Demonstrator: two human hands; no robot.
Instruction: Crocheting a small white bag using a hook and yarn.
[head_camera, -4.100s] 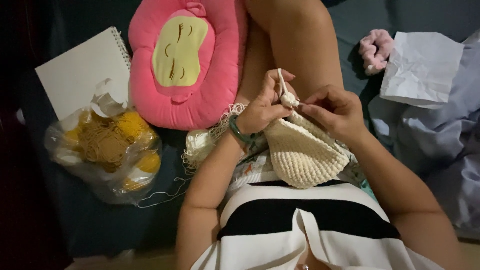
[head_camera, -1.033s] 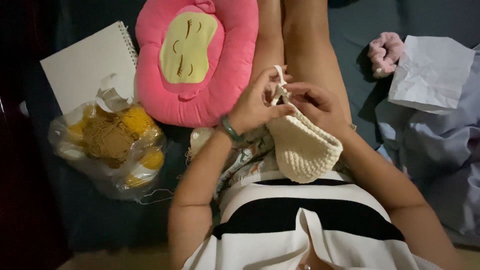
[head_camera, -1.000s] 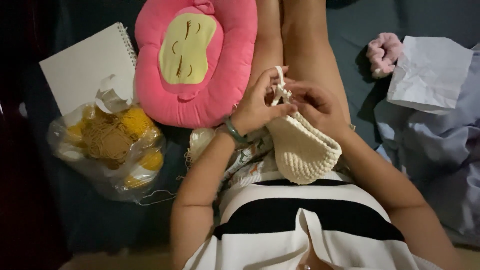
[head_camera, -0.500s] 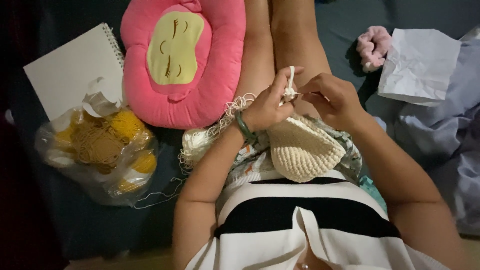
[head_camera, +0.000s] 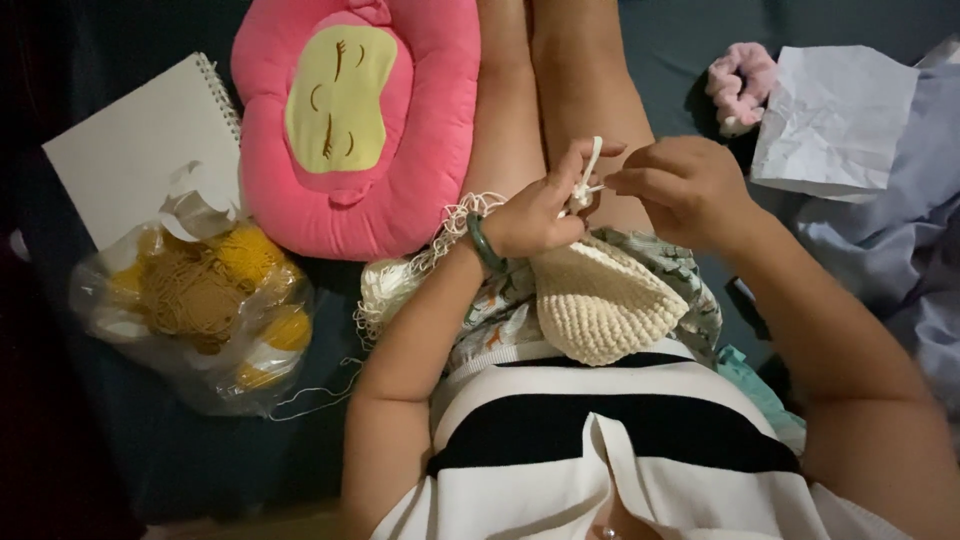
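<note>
Crochet hook upright between two hands, cream work hanging just below

The left hand (head_camera: 535, 210) is curled shut around a pale crochet hook (head_camera: 590, 168), whose long axis runs nearly straight up from the fingers, tip away from the body. The right hand (head_camera: 680, 188) sits just beside it on the hook's far side, fingers pinched together toward the hook's shaft, seemingly on a strand too fine to make out. The cream crocheted piece (head_camera: 600, 310) lies directly beneath both hands, touching the left one, resting on the lap; the left hand is the nearer to it.
</note>
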